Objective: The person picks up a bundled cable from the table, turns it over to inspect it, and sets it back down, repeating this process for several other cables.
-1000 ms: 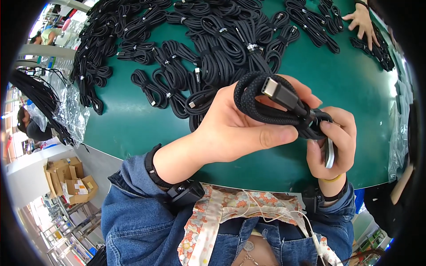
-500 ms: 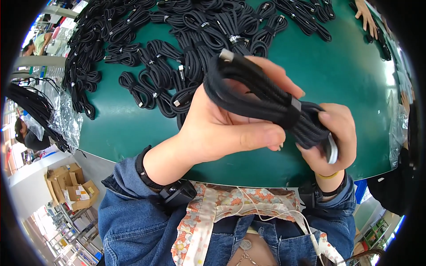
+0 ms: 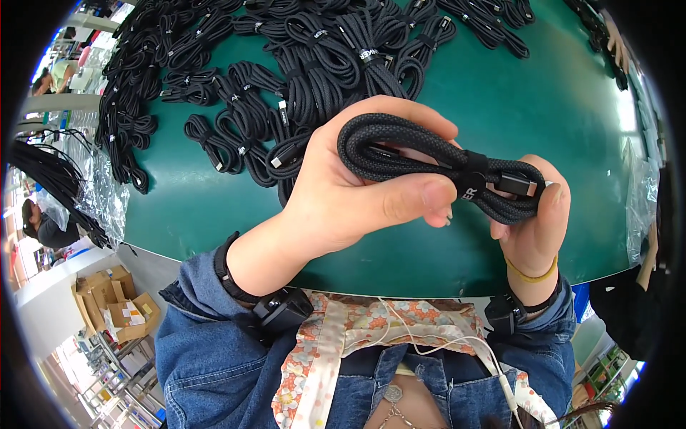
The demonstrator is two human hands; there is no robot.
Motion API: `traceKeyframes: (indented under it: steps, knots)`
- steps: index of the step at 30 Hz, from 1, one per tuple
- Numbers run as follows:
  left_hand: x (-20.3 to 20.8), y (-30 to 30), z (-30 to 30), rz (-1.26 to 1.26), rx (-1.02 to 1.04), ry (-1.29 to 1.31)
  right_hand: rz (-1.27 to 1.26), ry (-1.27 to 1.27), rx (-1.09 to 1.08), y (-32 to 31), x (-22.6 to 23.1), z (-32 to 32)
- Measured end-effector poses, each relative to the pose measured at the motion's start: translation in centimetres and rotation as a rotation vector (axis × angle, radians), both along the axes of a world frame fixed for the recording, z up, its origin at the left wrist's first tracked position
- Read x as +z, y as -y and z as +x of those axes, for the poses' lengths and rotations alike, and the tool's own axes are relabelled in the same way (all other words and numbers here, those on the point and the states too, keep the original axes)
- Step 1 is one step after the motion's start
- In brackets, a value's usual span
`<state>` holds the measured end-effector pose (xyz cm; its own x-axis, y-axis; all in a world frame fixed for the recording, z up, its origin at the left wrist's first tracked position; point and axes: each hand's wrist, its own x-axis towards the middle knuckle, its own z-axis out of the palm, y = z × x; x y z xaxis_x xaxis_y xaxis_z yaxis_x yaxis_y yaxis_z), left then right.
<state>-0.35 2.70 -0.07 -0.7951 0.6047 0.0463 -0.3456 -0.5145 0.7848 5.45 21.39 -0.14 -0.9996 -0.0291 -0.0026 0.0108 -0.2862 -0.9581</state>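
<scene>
A coiled black braided cable, bound at its middle by a black strap, is held up over the table between both hands. My left hand wraps round its left loop, thumb along the near side. At the other end my right hand grips the coil, with the thumb beside a metal-tipped connector that faces up. Some fingers of both hands are hidden behind the coil. Beyond my left hand lie more bundled black cables on the green table.
Loose black cables and clear plastic wrap are at the left edge. Cardboard boxes stand on the lower left. Another person's hand is by cables at the far right, and clear plastic hangs over the right edge.
The coil has been turned over in my hands: the connector at its left end is out of sight, and one now faces up near my right thumb. Both hands keep hold.
</scene>
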Motion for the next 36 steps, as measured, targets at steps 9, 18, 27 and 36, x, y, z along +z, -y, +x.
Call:
traceKeyframes:
  steps: [9, 18, 27, 36]
  knots:
    - [-0.4, 0.1, -0.2, -0.116, -0.02, -0.153, 0.007, 0.043, -0.031, 0.6, 0.6, -0.4]
    - [-1.0, 0.8, -1.6, -0.193, 0.615, -0.516, -0.311, 0.106, -0.321, -3.5, -0.6, -3.5]
    - [-1.4, 0.3, -0.9, -0.184, 0.57, -0.665, 1.168, -0.161, 0.005, 2.4, -2.5, -1.8]
    - [-1.5, 0.0, -0.6, -0.295, 0.469, -0.633, 0.516, 0.197, -0.233, 0.6, -0.6, -2.1]
